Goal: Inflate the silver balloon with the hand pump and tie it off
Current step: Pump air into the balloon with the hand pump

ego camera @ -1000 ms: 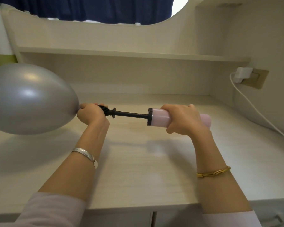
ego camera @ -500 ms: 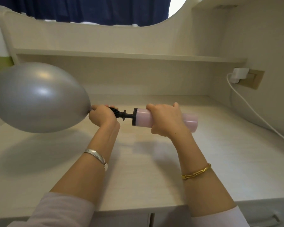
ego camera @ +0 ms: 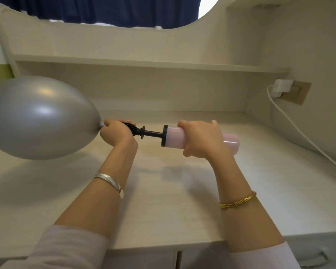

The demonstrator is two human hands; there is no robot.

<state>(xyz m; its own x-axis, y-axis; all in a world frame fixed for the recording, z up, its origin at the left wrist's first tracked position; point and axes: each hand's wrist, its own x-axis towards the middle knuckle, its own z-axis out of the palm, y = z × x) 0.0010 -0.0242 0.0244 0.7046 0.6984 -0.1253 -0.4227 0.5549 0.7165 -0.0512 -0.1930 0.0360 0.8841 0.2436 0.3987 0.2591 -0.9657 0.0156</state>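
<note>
To the left of our left hand (ego camera: 115, 133), a silver balloon (ego camera: 39, 117) floats just above the desk (ego camera: 182, 191), well filled and egg-shaped, its narrow neck touching that hand. Our left hand curls tightly around the balloon neck and the black ribbed nozzle of the hand pump (ego camera: 182, 135), holding the two together. To its right, a short length of black pump rod shows. Next comes the pale pink barrel, gripped in the closed fist of our right hand (ego camera: 203, 139), with the barrel end poking out beyond it. We judge the risks this way: if our left grip loosens, the neck may slip off the nozzle and the air escape; many more strokes could overfill and burst the balloon
</note>
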